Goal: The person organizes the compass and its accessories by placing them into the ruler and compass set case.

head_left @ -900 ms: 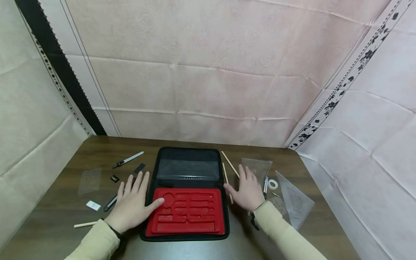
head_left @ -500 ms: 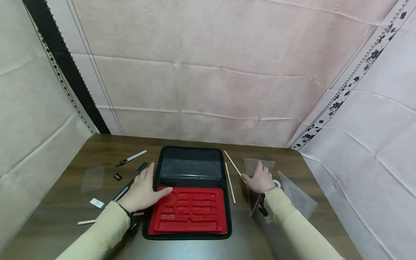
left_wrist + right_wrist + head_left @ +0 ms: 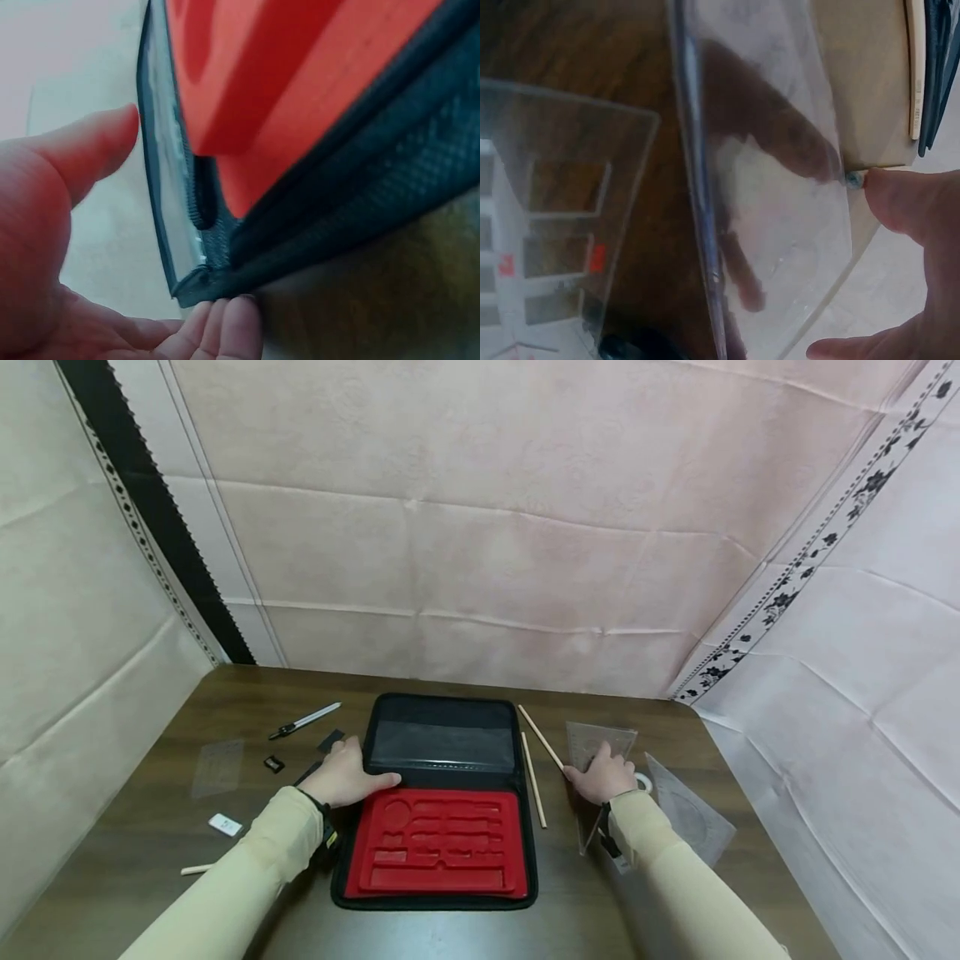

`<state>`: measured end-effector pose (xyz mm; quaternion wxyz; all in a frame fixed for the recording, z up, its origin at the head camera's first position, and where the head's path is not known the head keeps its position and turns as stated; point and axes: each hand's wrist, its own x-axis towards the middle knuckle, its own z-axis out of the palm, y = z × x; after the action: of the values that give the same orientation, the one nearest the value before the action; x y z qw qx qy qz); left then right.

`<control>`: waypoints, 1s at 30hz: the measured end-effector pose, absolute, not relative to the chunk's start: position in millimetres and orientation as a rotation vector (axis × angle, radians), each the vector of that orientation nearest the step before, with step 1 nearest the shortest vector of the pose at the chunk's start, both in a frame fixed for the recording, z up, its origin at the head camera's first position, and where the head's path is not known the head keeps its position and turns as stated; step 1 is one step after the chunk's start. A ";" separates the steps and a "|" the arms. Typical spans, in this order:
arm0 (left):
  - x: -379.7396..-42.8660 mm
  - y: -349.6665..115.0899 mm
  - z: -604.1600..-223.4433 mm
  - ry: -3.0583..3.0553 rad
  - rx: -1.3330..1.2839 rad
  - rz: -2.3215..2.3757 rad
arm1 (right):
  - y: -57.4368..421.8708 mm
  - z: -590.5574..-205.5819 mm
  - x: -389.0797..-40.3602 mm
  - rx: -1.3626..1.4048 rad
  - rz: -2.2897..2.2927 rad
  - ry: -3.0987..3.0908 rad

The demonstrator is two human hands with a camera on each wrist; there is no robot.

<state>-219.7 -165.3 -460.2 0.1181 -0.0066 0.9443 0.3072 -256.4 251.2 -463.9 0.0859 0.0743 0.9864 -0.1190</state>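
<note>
My left hand [image 3: 345, 774] is at the left side of an opened black zip case [image 3: 441, 750], beside its fold. The thumb reaches over the case; in the left wrist view the fingertips [image 3: 238, 330] touch the case's outer edge. A red moulded insert [image 3: 438, 887] with shaped hollows fills the near half of the case. To the right, my right hand [image 3: 600, 777] lies over a clear triangular set square [image 3: 581, 735]. Its thumb [image 3: 900, 199] is right at the end of a pale wooden pencil [image 3: 540, 735], and thumb and finger are spread apart.
Left of the case are a compass [image 3: 303, 720], a white eraser [image 3: 225, 824], a small black sharpener [image 3: 273, 763] and a clear stencil [image 3: 217, 768]. On the right lie another set square [image 3: 693, 818], a white tape roll [image 3: 643, 782] and a second pencil [image 3: 534, 781].
My left hand has moved right and away from me to the case's edge by the fold. My right hand has moved right onto the set square, then stayed nearly still.
</note>
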 end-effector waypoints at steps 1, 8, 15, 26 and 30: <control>-220.1 -166.2 -461.4 2.765 -0.029 0.882 | 249.5 -463.5 -256.5 0.216 -0.345 2.938; -222.4 -172.0 -464.7 2.770 -0.063 0.849 | 248.2 -458.4 -261.4 0.186 -0.324 2.928; -226.1 -176.6 -468.0 2.766 -0.032 0.945 | 256.7 -456.2 -277.0 0.264 -0.188 2.883; -226.8 -173.8 -467.6 2.754 -0.037 0.949 | 261.9 -457.4 -305.1 0.521 -0.224 2.790; -228.2 -175.3 -470.3 2.713 -0.061 0.985 | 263.6 -453.5 -310.2 0.540 -0.219 2.747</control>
<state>-228.2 -175.3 -470.3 0.1271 -0.0210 0.9321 0.3384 -310.2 263.6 -453.5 0.1661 0.1897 0.9646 -0.0770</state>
